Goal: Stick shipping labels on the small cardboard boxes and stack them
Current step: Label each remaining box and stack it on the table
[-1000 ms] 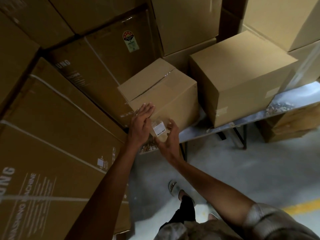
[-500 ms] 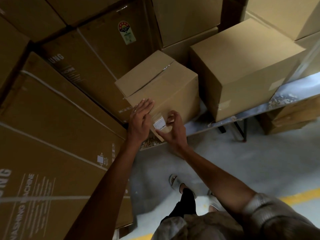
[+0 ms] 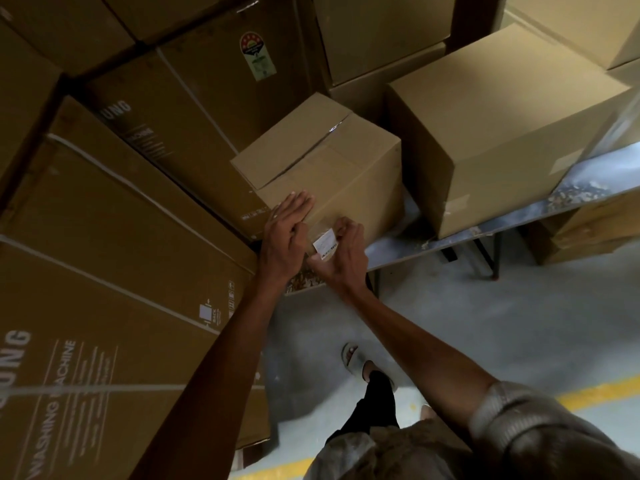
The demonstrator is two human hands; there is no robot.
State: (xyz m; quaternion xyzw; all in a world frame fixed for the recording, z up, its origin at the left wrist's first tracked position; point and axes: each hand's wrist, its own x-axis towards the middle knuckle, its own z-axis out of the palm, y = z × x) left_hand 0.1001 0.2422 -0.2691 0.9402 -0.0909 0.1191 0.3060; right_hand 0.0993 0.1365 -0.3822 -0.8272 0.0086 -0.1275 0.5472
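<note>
Your stance: you stand on the grey concrete floor (image 3: 485, 323) beside a yellow painted line (image 3: 602, 389), one sandalled foot (image 3: 351, 356) ahead of you.
Your right hand (image 3: 341, 258): its curled fingers and thumb pinch the small white printed shipping label (image 3: 325, 244) against the near face of the small brown cardboard box (image 3: 349, 178).
Your left hand (image 3: 284, 233): its fingers lie straight and close together, flat on the same face of the box, just left of the label.
Small box: it sits on the worn grey metal table (image 3: 519, 216), at the near left end, its top flaps closed.
Beside it: a larger plain brown carton (image 3: 502, 126) stands on the table to the right, close but apart.
Left wall: tall dark brown washing-machine cartons (image 3: 104, 271) with white print are stacked just beside the small box.
Further back: more plain cartons (image 3: 381, 29) are piled behind.
</note>
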